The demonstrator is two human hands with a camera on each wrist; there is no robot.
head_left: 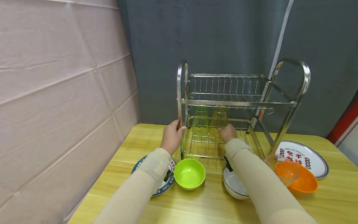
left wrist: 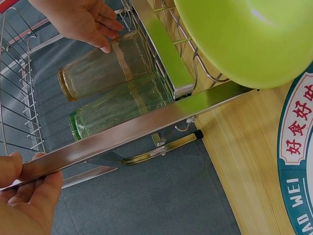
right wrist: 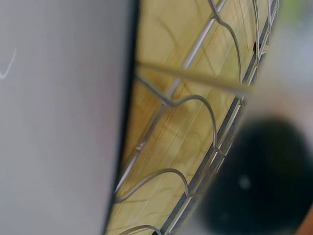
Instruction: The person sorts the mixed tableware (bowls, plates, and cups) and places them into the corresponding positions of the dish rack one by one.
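Two tinted glass tumblers mid-frame: right hand (head_left: pixel 227 132) fingertips rest on the yellowish tumbler (head_left: pixel 219 117), left hand (head_left: pixel 173 134) grips the steel dish rack's (head_left: pixel 237 102) post, green tumbler (head_left: pixel 200 119) alongside.

Bright, even light with soft shadows; the right wrist view is heavily blurred.
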